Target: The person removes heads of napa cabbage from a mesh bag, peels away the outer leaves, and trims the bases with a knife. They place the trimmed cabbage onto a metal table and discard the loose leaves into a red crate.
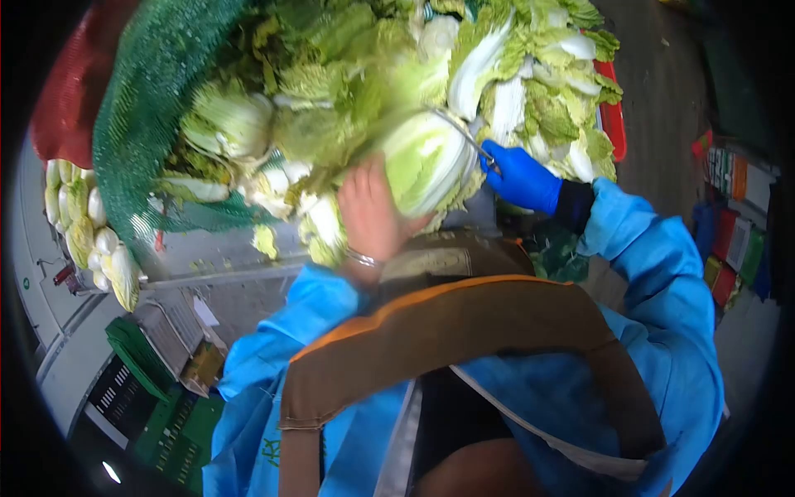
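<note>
A pale green napa cabbage (pixel 422 166) lies at the table's near edge, in front of my apron. My bare left hand (pixel 370 207) presses against its left side, fingers along the leaves and thumb pointing right beneath it. My right hand (pixel 523 179), in a blue glove, is closed around the handle of a knife (pixel 464 132) with a thin, curved-looking blade. That blade lies along the upper right side of the cabbage. Loose outer leaves (pixel 327 224) sit by my left hand, and more trimmed leaves (pixel 517 91) are heaped beyond the knife.
A green mesh sack (pixel 149 124) with cabbages and leaves spreads over the metal table (pixel 248 257). Trimmed cabbages (pixel 87 219) are stacked at the far left beside a red sack (pixel 70 91). A red crate edge (pixel 614 128) shows at right; green crates (pixel 170 431) stand lower left.
</note>
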Demonstrator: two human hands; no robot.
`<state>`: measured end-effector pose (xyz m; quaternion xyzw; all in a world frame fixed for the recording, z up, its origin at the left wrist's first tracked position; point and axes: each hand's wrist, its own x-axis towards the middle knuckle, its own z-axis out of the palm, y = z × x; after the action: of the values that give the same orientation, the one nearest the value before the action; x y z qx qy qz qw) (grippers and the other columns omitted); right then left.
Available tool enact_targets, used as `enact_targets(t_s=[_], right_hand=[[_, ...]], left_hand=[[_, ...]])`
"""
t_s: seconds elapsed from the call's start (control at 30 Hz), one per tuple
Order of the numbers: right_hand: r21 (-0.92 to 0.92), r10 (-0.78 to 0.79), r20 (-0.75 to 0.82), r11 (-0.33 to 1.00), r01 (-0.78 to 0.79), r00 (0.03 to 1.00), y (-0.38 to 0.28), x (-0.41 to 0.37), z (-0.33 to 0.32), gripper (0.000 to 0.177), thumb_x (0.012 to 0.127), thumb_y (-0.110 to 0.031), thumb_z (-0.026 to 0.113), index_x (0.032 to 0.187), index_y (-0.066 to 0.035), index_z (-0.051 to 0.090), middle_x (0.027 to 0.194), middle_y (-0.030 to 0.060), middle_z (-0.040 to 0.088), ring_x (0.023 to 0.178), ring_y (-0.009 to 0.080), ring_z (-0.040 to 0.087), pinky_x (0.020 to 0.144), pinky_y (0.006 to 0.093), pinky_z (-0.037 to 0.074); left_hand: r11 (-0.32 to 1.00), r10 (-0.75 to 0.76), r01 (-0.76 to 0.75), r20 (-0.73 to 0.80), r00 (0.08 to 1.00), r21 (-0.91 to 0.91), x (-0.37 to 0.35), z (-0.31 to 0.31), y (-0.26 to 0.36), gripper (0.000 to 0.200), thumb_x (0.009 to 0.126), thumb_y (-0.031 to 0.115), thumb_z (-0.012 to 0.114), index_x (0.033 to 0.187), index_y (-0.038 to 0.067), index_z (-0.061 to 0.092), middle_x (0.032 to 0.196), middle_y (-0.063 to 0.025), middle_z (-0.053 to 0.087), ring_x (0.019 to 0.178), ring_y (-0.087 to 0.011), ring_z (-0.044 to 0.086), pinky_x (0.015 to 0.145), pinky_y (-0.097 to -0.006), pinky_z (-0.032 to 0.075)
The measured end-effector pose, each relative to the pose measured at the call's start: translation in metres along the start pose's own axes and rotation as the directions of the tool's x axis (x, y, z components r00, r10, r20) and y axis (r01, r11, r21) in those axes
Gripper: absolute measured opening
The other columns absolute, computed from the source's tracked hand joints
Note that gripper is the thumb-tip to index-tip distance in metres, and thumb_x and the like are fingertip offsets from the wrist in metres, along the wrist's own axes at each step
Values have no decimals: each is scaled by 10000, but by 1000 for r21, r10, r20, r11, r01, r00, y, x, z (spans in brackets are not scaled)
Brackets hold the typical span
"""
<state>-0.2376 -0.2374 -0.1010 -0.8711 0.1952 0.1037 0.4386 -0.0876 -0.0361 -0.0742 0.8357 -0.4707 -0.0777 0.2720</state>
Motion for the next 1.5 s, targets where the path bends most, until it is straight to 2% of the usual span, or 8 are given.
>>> enact_targets(t_s=[0.3,0.37,0.5,0.67,0.9,1.17,1.23,1.5], right_hand=[[-426,153,3,894,-137,988,-3,19,17,268,807,-98,419,1052,12,423,782,202,600,702,364,597,597,464,454],[-429,223,16,882,-194,975,-11,22,11,304,812,-107,411,1091,14,416,797,203,601,721,371,595,616,473,452],[-421,147,-123,888,-185,982,2,18,24,318,803,-102,425,1110,-20,411,806,190,602,723,359,595,615,477,452],[-355,133,-168,916,-186,977,8,18,26,257,779,-217,519,935,-26,591,798,190,612,734,356,596,638,452,468],[355,204,-553,935,7,808,69,-23,73,212,799,-66,506,985,24,556,836,164,612,779,269,594,715,365,462],[968,5,-248,39,247,969,-40,-33,9,387,808,-117,608,1155,-10,473,1076,64,551,991,149,520,842,264,430],[574,-148,-509,675,463,848,-100,-12,19,519,775,-115,658,1236,-8,446,1184,58,523,1078,148,480,920,273,380],[527,226,-273,848,-51,935,-69,4,42,406,793,-95,614,1182,-26,520,878,78,623,809,129,598,709,247,465]], left_hand=[[813,161,72,342,926,-578,7,24,-65,768,631,294,780,1218,-25,399,1237,-198,439,1124,-259,451,963,-418,339],[597,-263,799,923,282,-73,80,-47,-105,743,672,293,758,1240,-14,390,1295,-191,411,1177,-212,432,1000,-389,324],[988,-137,131,70,988,79,71,-73,-23,839,606,302,792,1270,17,366,1235,-193,459,1121,-310,469,936,-395,386],[917,-20,15,8,1000,399,68,-32,26,945,476,293,815,1275,59,368,1172,-196,499,1066,-349,499,891,-394,421],[159,-44,638,640,767,-754,60,-90,-75,781,490,156,782,1194,-1,482,1108,-99,579,1025,-209,542,919,-312,412],[636,250,92,317,915,-766,31,-84,-16,841,536,122,820,1240,86,361,1315,-131,391,1257,-250,328,1059,-359,230],[699,150,75,249,957,-711,19,-70,8,761,617,142,764,1264,73,367,1297,-121,408,1219,-252,372,1039,-345,247],[717,116,2,122,986,-697,11,-60,-24,468,728,185,650,1168,72,541,1168,-125,543,1073,-232,521,933,-338,394]])
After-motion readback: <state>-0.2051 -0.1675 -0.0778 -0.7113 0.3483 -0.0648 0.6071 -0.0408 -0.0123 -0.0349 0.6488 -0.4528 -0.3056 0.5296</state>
